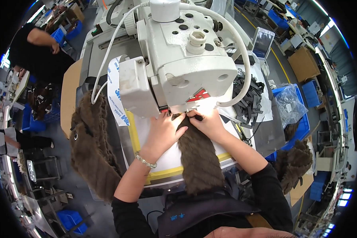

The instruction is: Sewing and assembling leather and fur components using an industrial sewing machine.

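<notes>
A brown fur strip (200,158) runs from my lap up over the table edge to the head of a white industrial sewing machine (198,75). Right below that head, my right hand (207,122) pinches the strip's far end, its fingers curled at the dark edge. My left hand (164,131) closes on the same end from the other side, thumb and forefinger near the edge. Some of its fingertips are hidden by the machine. The needle area cannot be made out. White sheeting edged with yellow tape (166,173) lies under my hands.
A heap of black strips (248,97) lies on white paper to the right. Brown fur pieces (93,142) hang at the left, with more fur (293,162) at the right. Beyond are a blue bin with clear plastic (289,105), a screen (262,41) and a co-worker (37,49).
</notes>
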The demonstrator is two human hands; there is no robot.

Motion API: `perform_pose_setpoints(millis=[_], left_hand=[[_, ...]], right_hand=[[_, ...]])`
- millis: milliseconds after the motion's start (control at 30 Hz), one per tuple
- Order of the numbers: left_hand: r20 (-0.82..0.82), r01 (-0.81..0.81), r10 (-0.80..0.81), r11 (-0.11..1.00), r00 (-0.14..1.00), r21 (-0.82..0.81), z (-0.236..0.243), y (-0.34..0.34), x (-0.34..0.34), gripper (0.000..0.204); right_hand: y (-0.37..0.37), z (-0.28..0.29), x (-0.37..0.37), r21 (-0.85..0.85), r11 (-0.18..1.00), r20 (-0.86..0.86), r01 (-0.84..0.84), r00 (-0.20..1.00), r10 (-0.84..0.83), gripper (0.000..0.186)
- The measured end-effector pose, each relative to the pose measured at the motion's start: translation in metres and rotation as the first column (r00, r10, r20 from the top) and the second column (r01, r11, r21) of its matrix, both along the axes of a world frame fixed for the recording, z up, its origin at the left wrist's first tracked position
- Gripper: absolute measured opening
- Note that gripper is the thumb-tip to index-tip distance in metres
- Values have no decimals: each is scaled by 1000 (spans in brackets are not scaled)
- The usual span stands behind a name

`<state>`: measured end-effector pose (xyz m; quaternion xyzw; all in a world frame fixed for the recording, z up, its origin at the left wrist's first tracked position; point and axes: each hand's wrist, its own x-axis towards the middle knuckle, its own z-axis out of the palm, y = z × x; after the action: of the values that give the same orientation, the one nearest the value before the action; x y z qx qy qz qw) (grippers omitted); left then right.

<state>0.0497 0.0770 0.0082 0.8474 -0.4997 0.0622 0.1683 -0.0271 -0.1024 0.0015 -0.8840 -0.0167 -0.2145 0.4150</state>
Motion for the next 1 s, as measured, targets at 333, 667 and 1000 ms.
perform_pose_setpoints(millis=[333,667,1000], left_hand=[[-150,-3,23,991,988,135,14,2,0,48],[-182,19,-10,999,983,46,5,-3,10,60],[11,25,-24,997,1000,-80,-1,-5,9,60]], right_hand=[[2,3,1,-43,999,-28,0,1000,-1,16],[3,2,-1,-102,995,-27,2,1000,-4,18],[1,0,-8,-134,991,-63,-3,998,-5,15]])
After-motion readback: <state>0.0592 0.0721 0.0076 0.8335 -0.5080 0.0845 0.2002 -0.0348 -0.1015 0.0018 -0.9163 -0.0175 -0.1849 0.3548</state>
